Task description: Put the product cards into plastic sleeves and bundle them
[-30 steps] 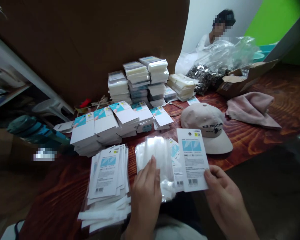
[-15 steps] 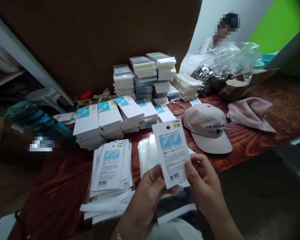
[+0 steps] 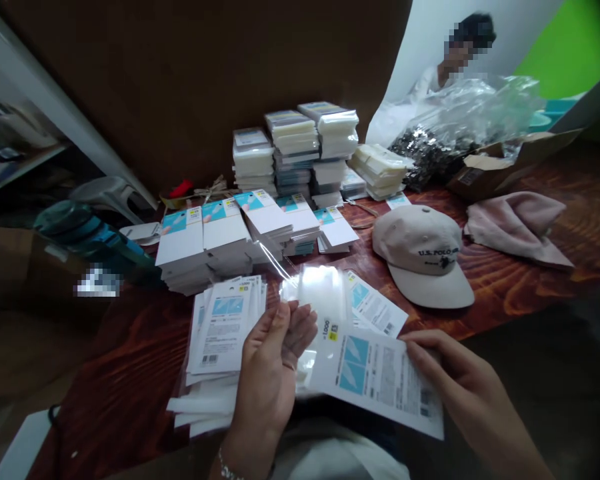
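My right hand pinches the edge of a printed white card with two blue pictures, which is turned sideways and tilted. Between the thumb and fingers of my left hand is a clear plastic sleeve, its edges glinting above the thumb. The card's punched end lies close to the left fingers. Behind it on the table is a shiny pile of clear sleeves, and another printed card rests beside that pile. Left of my left hand, a heap of sleeved cards is piled up.
Several stacks of cards stand beyond the heap, with taller stacks of packs behind. A beige cap, pink cloth and cardboard box are at right. A blue bottle stands left. Another person is at the back.
The card has gone from upright between both hands to sideways in my right hand. My left hand has let go of it, moved left and now has a clear sleeve. The view shifted slightly.
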`<state>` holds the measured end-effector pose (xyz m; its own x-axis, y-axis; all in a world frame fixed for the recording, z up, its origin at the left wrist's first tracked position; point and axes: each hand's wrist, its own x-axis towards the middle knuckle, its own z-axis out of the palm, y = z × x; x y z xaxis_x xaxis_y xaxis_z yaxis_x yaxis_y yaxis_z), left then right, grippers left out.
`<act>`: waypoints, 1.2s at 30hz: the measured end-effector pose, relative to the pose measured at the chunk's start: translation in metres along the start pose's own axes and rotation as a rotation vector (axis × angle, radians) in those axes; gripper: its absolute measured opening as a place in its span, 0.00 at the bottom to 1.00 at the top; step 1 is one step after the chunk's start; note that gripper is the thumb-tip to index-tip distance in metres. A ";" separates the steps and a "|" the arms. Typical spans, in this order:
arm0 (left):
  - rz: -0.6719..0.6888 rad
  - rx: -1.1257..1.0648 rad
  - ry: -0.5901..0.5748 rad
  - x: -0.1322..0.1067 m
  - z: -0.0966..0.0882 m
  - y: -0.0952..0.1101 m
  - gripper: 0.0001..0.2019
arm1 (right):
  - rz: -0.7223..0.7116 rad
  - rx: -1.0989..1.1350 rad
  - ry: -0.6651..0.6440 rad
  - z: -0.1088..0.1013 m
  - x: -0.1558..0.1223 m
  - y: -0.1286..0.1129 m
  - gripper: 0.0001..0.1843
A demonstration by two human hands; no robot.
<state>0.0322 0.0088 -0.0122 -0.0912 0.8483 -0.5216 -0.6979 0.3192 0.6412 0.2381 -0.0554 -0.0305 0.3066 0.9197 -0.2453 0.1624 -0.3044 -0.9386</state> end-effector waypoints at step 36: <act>0.036 0.210 -0.144 -0.019 0.002 -0.041 0.19 | 0.190 0.498 0.004 0.060 -0.001 0.010 0.14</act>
<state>0.0638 -0.0192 -0.0274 -0.0006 0.9075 -0.4201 -0.5314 0.3555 0.7689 0.1830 -0.0448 -0.0539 0.2910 0.8587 -0.4218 -0.3613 -0.3096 -0.8795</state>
